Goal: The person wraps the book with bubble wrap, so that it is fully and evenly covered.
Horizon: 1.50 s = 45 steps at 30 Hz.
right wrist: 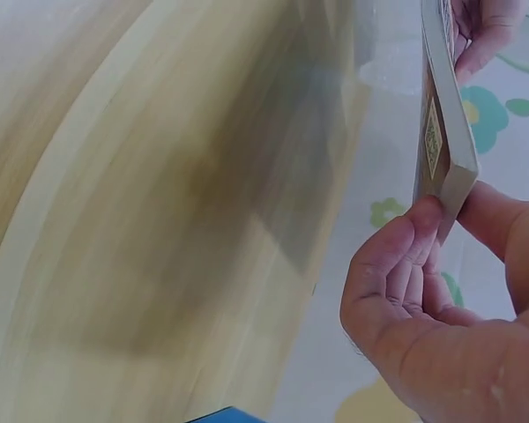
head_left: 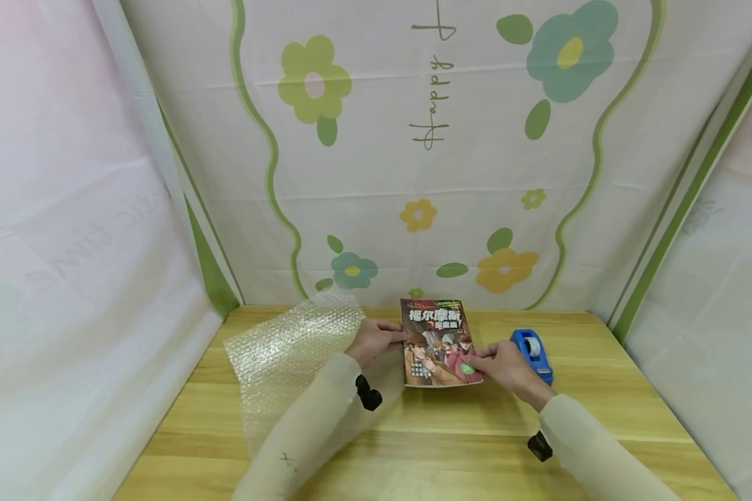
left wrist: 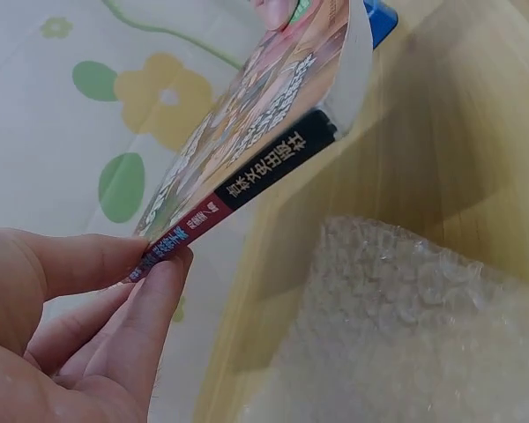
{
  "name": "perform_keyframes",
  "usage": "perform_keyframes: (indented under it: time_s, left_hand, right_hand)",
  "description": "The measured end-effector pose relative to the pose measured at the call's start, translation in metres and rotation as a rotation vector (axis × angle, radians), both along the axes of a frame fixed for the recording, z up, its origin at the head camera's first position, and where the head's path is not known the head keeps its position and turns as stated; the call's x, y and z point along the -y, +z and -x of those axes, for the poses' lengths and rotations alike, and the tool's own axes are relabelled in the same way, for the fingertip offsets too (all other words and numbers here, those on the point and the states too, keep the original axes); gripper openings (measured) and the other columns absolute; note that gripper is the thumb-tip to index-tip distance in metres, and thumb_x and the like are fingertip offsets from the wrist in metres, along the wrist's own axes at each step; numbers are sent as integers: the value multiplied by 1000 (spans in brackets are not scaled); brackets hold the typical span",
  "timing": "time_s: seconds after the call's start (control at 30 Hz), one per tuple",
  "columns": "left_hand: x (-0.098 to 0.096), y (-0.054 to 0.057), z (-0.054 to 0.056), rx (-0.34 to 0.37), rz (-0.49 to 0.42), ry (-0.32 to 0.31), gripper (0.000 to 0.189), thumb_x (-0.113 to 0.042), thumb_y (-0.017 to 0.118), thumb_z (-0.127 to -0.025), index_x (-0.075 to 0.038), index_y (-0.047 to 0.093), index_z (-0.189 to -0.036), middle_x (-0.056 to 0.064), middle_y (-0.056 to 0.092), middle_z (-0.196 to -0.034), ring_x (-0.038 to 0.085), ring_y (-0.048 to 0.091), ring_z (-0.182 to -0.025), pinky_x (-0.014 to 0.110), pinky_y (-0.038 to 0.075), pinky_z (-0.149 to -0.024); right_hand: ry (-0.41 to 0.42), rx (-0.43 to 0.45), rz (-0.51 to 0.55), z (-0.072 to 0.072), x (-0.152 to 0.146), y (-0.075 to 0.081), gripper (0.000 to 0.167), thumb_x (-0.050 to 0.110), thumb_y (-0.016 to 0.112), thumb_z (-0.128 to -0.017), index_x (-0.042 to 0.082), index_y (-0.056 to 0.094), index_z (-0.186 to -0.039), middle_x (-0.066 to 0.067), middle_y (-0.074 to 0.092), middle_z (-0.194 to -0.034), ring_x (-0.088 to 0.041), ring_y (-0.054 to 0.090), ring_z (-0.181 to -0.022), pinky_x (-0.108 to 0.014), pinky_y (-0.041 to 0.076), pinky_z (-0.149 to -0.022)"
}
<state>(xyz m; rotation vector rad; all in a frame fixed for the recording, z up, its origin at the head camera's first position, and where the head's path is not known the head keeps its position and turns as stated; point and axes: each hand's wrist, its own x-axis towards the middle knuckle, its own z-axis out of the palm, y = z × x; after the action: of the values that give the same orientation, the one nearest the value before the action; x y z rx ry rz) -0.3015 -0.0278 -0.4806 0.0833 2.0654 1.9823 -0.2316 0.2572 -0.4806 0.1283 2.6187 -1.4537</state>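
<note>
Both hands hold up a paperback book (head_left: pixel 437 348), its illustrated front cover with white Chinese lettering turned toward the head camera. My left hand (head_left: pixel 372 341) pinches the spine side, thumb on the front and fingers behind, as the left wrist view shows with the red and black spine (left wrist: pixel 238 189). My right hand (head_left: pixel 504 363) grips the opposite page edge low down, thumb on the cover. In the right wrist view the page block (right wrist: pixel 463 145) and a small label on the back cover show, with the book raised off the wooden table.
A sheet of bubble wrap (head_left: pixel 288 348) lies on the wooden table (head_left: pixel 432 459) at left, partly under the left forearm. Just beyond the right hand stands a blue tape dispenser (head_left: pixel 535 355) with a roll in it. Flower-printed white fabric (head_left: pixel 363 167) walls the back and sides.
</note>
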Motion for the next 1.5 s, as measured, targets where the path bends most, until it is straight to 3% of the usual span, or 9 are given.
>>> perform_keyframes:
  time_s: [0.2,0.43,0.67,1.07,1.5]
  left_hand:
    - [9,9,-4,-1,-17,-11,26,2,73,-96,8,74,-122,25,76,-121,28,80,-103,48,59,-103]
    - [24,11,-6,-6,-19,-5,27,2,73,-96,9,73,-122,26,74,-122,27,79,-103,44,61,-100]
    - [42,15,-11,-17,-30,25,28,0,73,-97,9,73,-124,23,75,-119,21,79,-98,35,64,-93]
    - [78,13,-18,-47,-4,74,28,1,71,-98,8,72,-125,27,73,-123,23,79,-101,42,62,-98]
    - [127,17,-21,-36,69,62,33,-3,71,-99,12,68,-129,26,74,-125,20,79,-103,38,63,-98]
  right_hand:
    - [10,3,25,-5,9,10,27,27,75,-100,1,78,-95,-4,73,-76,-13,60,-66,-24,43,-54]
    - [10,-11,24,-8,22,18,29,28,77,-99,-1,77,-105,-8,77,-88,-15,68,-76,-32,57,-67]
    - [5,-34,19,-6,39,24,26,25,78,-97,0,77,-105,-10,76,-93,-16,67,-78,-29,57,-68]
    - [19,-69,61,-6,78,29,20,17,79,-96,-2,78,-100,-11,79,-89,-14,70,-76,-38,63,-77]
    - [76,-82,122,-4,122,21,15,16,80,-94,1,79,-96,-8,79,-86,-14,70,-72,-33,57,-66]
